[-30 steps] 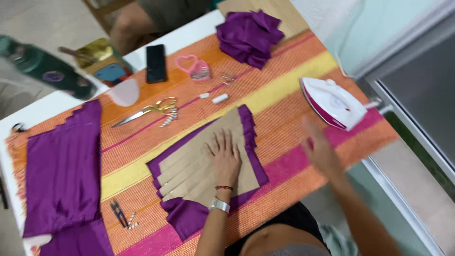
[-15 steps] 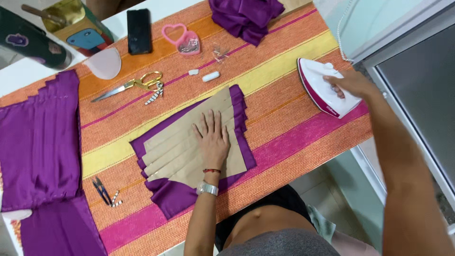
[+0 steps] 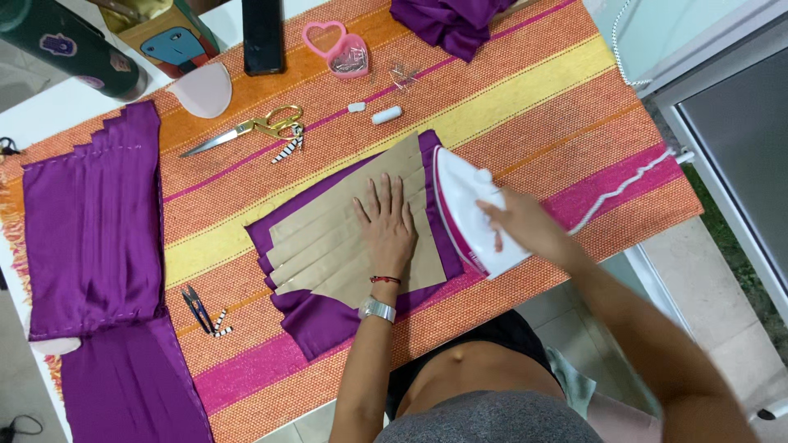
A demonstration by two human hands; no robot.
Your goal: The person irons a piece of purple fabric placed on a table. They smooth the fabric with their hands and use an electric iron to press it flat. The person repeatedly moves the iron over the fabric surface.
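Our desk (image 3: 49,123) wears a striped orange cloth (image 3: 525,107). Our left hand (image 3: 387,221) lies flat and loose on the brown paper pleats (image 3: 328,246). Our right hand (image 3: 521,226) grips the white iron (image 3: 468,205) just beside it, so fingers could get burned.

iron handle (image 3: 492,215): hidden under right hand (image 3: 521,226) | phone (image 3: 263,33): cut by top edge

Table (image 3: 49,115): standing white under a striped cloth (image 3: 533,107)
Floor (image 3: 714,303): showing pale tiles
Window (image 3: 739,123): letting in daylight
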